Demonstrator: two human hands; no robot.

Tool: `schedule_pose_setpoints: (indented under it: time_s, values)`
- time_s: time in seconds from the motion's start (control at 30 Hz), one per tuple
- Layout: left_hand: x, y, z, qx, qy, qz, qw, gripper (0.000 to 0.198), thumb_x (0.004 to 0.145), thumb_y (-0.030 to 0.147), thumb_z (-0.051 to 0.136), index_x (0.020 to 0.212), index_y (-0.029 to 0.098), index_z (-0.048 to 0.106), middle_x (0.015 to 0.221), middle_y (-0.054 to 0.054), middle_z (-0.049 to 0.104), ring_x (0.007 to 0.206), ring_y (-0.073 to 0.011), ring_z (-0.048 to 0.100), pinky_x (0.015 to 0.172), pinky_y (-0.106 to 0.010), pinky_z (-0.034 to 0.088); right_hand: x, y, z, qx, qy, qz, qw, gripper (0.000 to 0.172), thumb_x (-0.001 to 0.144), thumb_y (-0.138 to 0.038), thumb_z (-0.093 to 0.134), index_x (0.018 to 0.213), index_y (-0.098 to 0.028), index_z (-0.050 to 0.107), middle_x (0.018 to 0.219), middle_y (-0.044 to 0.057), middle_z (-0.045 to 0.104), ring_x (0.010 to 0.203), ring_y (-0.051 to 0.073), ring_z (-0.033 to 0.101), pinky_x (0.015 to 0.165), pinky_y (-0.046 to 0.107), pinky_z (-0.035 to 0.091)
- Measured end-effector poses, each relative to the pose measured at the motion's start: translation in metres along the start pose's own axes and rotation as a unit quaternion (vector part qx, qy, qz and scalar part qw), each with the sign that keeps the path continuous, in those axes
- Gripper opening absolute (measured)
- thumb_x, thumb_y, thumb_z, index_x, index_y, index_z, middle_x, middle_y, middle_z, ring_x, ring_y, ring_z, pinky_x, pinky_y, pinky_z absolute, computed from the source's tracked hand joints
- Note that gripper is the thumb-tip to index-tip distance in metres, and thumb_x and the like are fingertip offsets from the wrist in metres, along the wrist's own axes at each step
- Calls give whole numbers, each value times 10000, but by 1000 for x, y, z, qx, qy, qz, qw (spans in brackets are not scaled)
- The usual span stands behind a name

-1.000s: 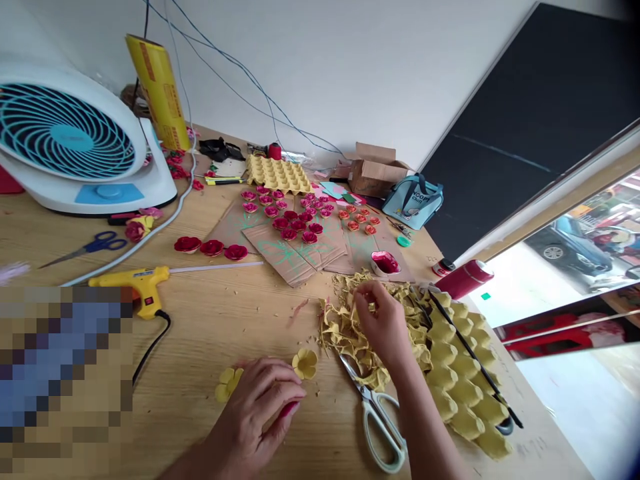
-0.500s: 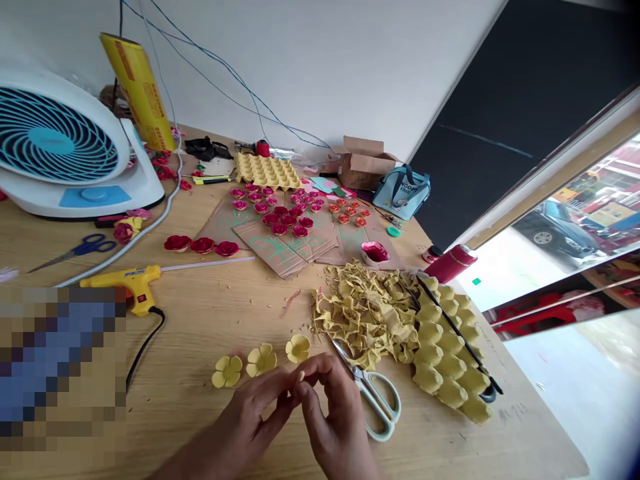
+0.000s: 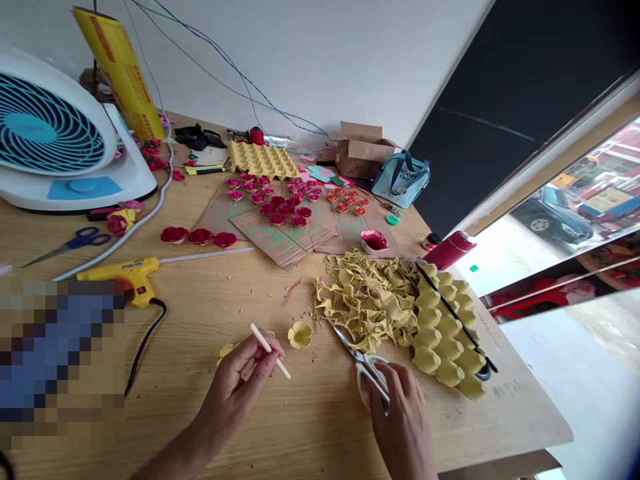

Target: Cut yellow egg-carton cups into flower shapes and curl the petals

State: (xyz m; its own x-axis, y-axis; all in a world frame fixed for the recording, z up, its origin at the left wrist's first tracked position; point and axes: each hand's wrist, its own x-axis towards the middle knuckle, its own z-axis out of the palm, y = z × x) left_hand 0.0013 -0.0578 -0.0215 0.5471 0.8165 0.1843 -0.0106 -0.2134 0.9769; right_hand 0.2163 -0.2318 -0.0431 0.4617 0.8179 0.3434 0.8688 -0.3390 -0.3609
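Observation:
My left hand (image 3: 245, 373) pinches a short pale stick (image 3: 257, 335), which points up and to the left. Behind that hand, one yellow egg-carton flower (image 3: 226, 351) is mostly covered, and another is nearly hidden. A third yellow flower cup (image 3: 300, 335) sits uncovered just right of the fingers. My right hand (image 3: 400, 407) has its fingers curled over the handles of the white-handled scissors (image 3: 363, 363), whose blades lie on the table pointing up and left. Cut yellow carton scraps (image 3: 370, 300) are heaped beyond the blades.
An egg tray (image 3: 445, 333) with a black stick on it lies at the right. Behind are a paint cup (image 3: 375, 241), painted flowers on cardboard (image 3: 315, 233) and a red can (image 3: 450, 251). A glue gun (image 3: 135, 275), blue scissors (image 3: 70, 245) and a fan (image 3: 100, 190) stand left.
My hands, earlier together at the front, have parted. The left moved left, with the pale stick now plainly showing; the right moved right onto the scissors. The view has shifted slightly.

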Motion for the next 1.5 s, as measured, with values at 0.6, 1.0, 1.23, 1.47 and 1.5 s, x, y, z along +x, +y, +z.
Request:
schedule_pose_setpoints:
  time_s: [0.6, 1.0, 1.23, 1.47, 1.5]
  values:
    - [5, -9, 3, 44, 10, 5, 999, 147, 930, 310, 527, 934, 188, 608, 771, -12, 639, 697, -146, 610, 647, -239, 497, 2, 34, -20, 128, -19, 38, 991, 189, 939, -389, 540, 1017, -222, 584, 869, 45, 579, 749, 211, 549, 673, 334, 467]
    - [7, -5, 8, 131, -45, 132, 982, 73, 894, 172, 582, 838, 195, 623, 749, 2, 660, 685, -121, 581, 664, -223, 461, 17, -3, 2, 62, 94, -20, 993, 160, 926, -306, 588, 1068, -235, 612, 1010, 119, 643, 922, 291, 613, 799, 435, 493]
    - [2, 1, 20, 102, -68, 73, 990, 102, 897, 221, 595, 798, 195, 591, 728, 13, 668, 685, -127, 597, 682, -233, 463, 20, -91, 22, 362, -115, -27, 925, 150, 921, -119, 514, 903, -211, 631, 826, 24, 644, 739, 158, 630, 671, 249, 505]
    - [16, 3, 2, 201, -80, 99, 971, 332, 881, 184, 633, 1201, 220, 554, 1059, -44, 696, 986, -181, 636, 882, -298, 483, 14, -56, 21, 289, -63, -9, 955, 79, 938, -174, 534, 936, -215, 601, 764, -6, 599, 680, 152, 581, 646, 251, 469]
    - [20, 3, 0, 245, -76, 108, 960, 366, 880, 172, 632, 1230, 219, 538, 1109, -58, 681, 1028, -197, 620, 919, -331, 471, 9, -48, 19, 270, -74, -13, 960, 93, 949, -177, 518, 935, -217, 601, 778, 0, 600, 690, 157, 586, 660, 260, 471]
